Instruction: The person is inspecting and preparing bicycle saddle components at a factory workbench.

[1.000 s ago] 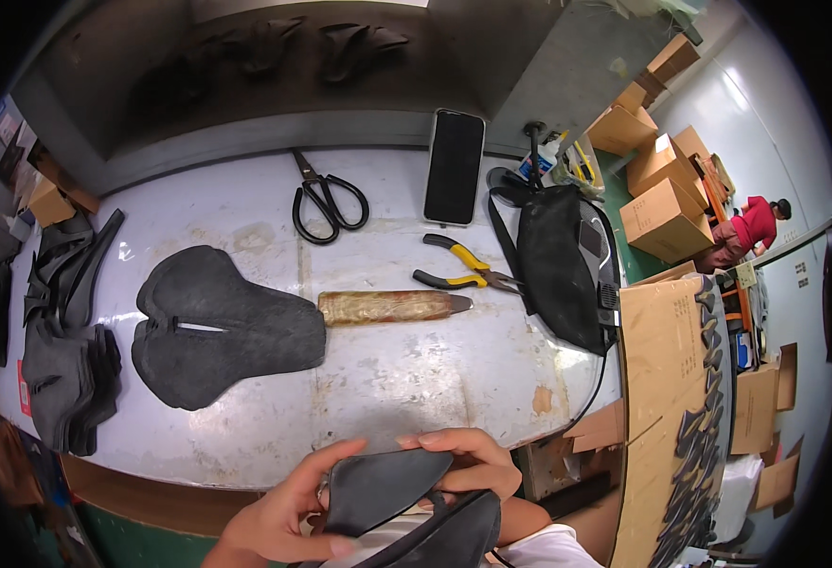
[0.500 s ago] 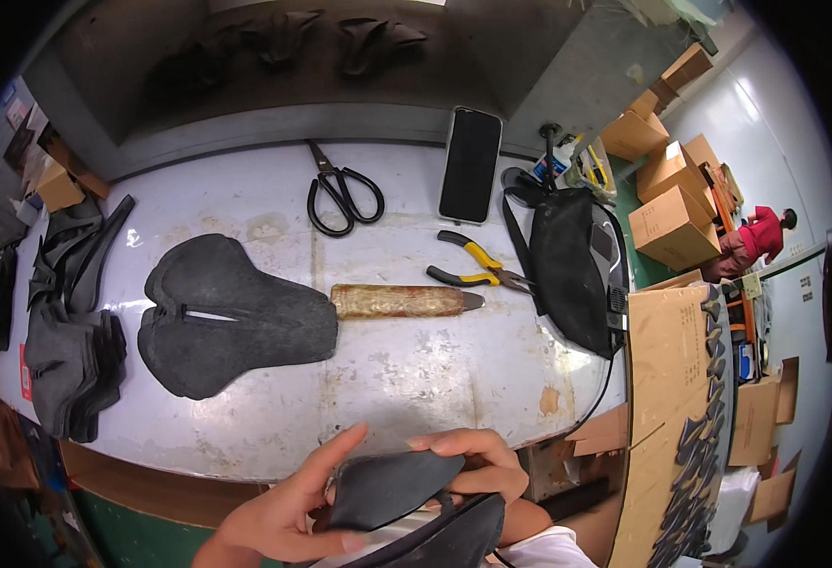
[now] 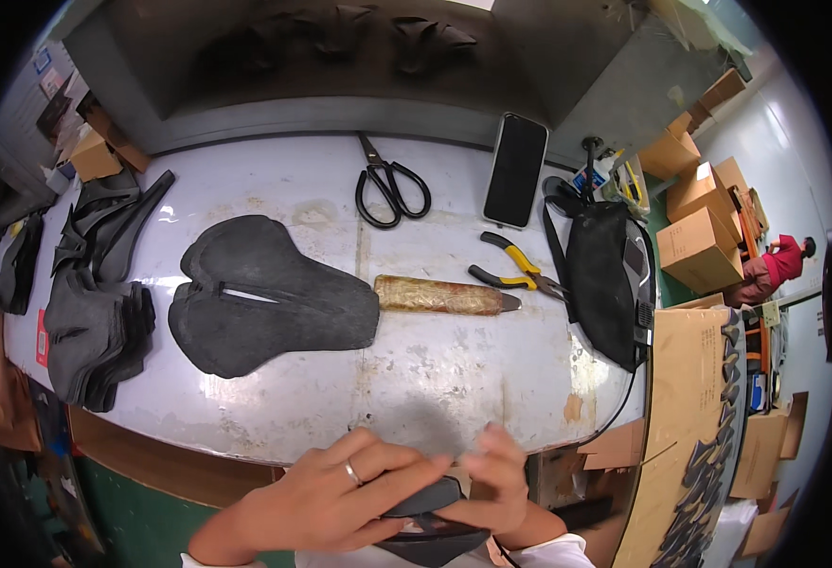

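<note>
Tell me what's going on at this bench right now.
Two hands are at a black piece just in front of the bench: the left hand lies across it and the right hand is at its right side, the grip partly hidden. On the bench, a flat gray-black saddle-shaped piece lies with its narrow end by a wrapped tool. Scissors, pliers and a phone also lie there.

Held piece black; pliers yellow-black; wrapped handle mottled gold-brown.

black piece: partly hidden behind hands | right fingertips: blurred
</note>
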{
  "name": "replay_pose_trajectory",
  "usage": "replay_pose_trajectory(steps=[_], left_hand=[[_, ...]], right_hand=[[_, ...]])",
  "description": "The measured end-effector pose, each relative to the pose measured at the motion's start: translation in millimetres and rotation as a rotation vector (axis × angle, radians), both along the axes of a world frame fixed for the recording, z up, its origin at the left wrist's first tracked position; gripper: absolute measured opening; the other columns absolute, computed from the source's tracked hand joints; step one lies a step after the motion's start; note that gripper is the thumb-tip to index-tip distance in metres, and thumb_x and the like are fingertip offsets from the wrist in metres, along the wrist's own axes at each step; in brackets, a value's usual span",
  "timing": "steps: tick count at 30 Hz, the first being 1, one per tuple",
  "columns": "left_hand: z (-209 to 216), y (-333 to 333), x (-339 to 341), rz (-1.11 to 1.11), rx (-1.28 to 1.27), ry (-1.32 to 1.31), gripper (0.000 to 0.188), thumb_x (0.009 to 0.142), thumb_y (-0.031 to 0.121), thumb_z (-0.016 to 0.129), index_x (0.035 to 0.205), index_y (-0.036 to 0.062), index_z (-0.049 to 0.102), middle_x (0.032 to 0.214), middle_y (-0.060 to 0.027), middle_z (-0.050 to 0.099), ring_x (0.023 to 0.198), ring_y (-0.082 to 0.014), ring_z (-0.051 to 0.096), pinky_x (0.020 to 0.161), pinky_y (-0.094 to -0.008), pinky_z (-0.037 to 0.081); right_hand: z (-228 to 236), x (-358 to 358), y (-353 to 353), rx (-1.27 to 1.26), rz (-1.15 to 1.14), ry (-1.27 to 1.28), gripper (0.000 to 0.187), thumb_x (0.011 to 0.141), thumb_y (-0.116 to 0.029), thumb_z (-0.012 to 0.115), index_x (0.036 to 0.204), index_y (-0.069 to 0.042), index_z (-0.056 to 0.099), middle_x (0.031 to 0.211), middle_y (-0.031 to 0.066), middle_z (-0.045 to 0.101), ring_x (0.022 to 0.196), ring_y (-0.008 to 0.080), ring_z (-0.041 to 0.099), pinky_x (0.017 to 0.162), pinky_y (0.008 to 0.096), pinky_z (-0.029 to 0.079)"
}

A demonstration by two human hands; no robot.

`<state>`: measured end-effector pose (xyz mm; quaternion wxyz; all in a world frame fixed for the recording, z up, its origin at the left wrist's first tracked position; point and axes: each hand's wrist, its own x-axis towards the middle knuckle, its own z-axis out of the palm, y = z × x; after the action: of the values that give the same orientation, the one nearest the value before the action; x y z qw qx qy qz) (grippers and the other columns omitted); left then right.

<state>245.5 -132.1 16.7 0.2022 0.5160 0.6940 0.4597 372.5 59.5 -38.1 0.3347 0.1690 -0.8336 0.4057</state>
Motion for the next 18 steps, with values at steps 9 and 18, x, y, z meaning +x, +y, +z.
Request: replay_pose_trajectory(steps=[9,18], left_hand=[[-10.4,3.6,10.1,0.122,0.102,0.304,0.039,0.066,0.026,0.079,0.102,0.0131,0.072,0.088,0.0024,0.061,0.07,-0.0155,0.054,0.052,-0.0253,0.045],[-1.8,2.3,12.6,0.087,0.109,0.342,0.034,0.071,0.03,0.074,0.102,0.0171,0.073,0.087,0.0051,0.059,0.065,-0.0141,0.05,0.046,-0.0237,0.043]], right_hand=[[4.0,-0.3,3.9,-0.035,0.076,0.064,0.027,0.07,-0.026,0.085,0.081,-0.011,0.065,0.11,0.0056,0.059,0.107,0.0263,0.055,0.093,0.045,0.05],[2.6,-10.5,2.7,-0.149,0.14,0.113,0.028,0.07,-0.024,0.085,0.078,-0.008,0.063,0.106,0.0072,0.057,0.103,0.0283,0.056,0.086,0.0445,0.052]])
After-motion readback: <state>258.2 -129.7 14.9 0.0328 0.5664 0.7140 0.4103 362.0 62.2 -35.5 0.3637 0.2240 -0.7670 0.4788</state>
